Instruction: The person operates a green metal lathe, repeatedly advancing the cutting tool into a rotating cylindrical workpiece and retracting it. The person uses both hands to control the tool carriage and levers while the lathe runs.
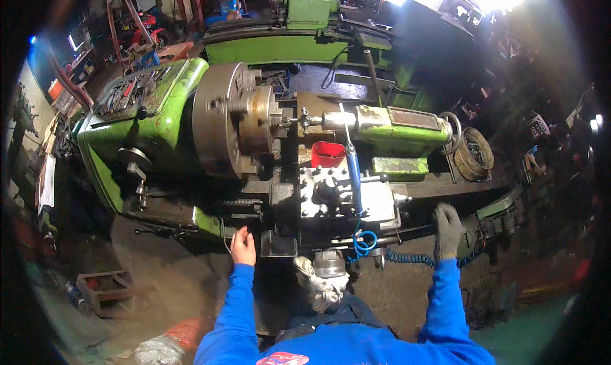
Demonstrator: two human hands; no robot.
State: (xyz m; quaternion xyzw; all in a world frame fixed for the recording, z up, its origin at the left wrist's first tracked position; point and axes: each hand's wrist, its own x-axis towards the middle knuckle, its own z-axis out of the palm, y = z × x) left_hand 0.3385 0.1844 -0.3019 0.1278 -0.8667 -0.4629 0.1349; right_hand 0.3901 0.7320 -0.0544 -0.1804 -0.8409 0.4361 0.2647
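In front of a large green lathe [149, 142], my bare left hand [243, 246] is closed with the fingers curled. A thin metal lever [223, 233] runs right beside it; whether the fingers grip it is hidden. On the other side my right hand [449, 231], in a grey work glove, is raised near the right end of the carriage, fingers stretched out and apparently holding nothing. Between the hands stands the tool post [324, 193] on its bright slide. A blue air gun [354, 174] with a long thin nozzle lies across it.
A big chuck [219, 120] faces the green tailstock [401, 124] with its handwheel [453, 133]. Behind the tool post sits a red container [328, 154]. A coiled blue hose [407, 257] hangs along the front. Wrenches [130, 91] lie on the headstock; white rags [321, 285] hang before me.
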